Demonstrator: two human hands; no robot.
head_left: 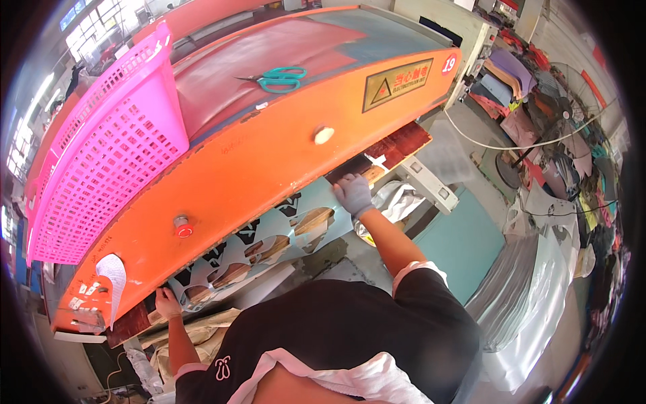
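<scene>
Person stands at a big orange press (pixel 269 155), both arms reaching under its head. A pale blue-grey sheet (pixel 316 195) with many shaped holes cut out lies on the wooden board (pixel 397 148) under the press head — stretched flat across the surface, probably so it sits square there.

Left hand (pixel 165 303) — bare, at the near-left end of the sheet, right by the dark board edge under the press. Fingers curled in, looks pinched on the sheet's corner, though the grip itself is small in view and partly hidden, so not certain. Right hand (pixel 353 194) — in a grey-white glove, fingers bent and pressed down on the far end of the sheet, close to the slot under the press head. Looks like it grips or pins the sheet edge; palm down, not spread flat.

The two hands are well apart, one at each end — a hold that keeps the long floppy sheet taut, I judge.

On top of the press: teal-handled scissors (pixel 281 78) lying flat, out of the way of the hands. A pink plastic basket (pixel 108 155) leans on the press top at the left. A red button (pixel 183 229) sits on the press front near the left hand, a white knob (pixel 324 135) further right. Rolls and scraps of material (pixel 538 121) are piled at the right, silver sheets (pixel 518 289) lower right.
</scene>
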